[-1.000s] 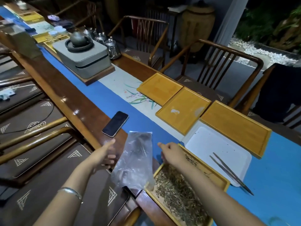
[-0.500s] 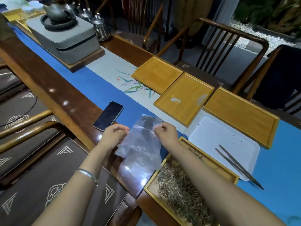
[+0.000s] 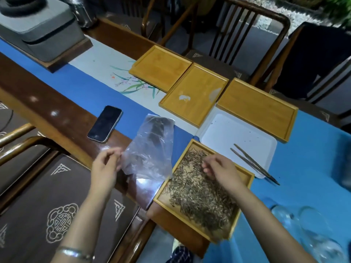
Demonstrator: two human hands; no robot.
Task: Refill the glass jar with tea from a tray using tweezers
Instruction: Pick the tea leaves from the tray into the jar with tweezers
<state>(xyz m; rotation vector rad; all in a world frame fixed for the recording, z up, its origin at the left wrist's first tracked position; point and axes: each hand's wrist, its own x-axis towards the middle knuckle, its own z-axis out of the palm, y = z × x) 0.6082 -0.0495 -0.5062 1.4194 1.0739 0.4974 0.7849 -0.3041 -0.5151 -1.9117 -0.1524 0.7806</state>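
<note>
A wooden tray [image 3: 245,179] near the table's front edge holds a heap of dry tea leaves [image 3: 199,194]. My right hand [image 3: 218,168] hovers over the tray's far end with fingers loosely curled and holds nothing. My left hand [image 3: 106,166] pinches the left edge of a clear plastic bag [image 3: 152,152] lying left of the tray. Metal tweezers [image 3: 254,164] lie on a white tray [image 3: 237,133] behind the tea. Clear glass pieces [image 3: 311,230] show blurred at the lower right.
Three bare wooden trays [image 3: 161,67] [image 3: 193,93] [image 3: 256,109] line the far side. A black phone [image 3: 105,123] lies left of the bag. A grey box [image 3: 39,33] stands at the far left. Chairs surround the table.
My right hand let go of the bag and moved right over the tea tray. My left hand keeps the bag's edge. The camera tilted down toward the tray.
</note>
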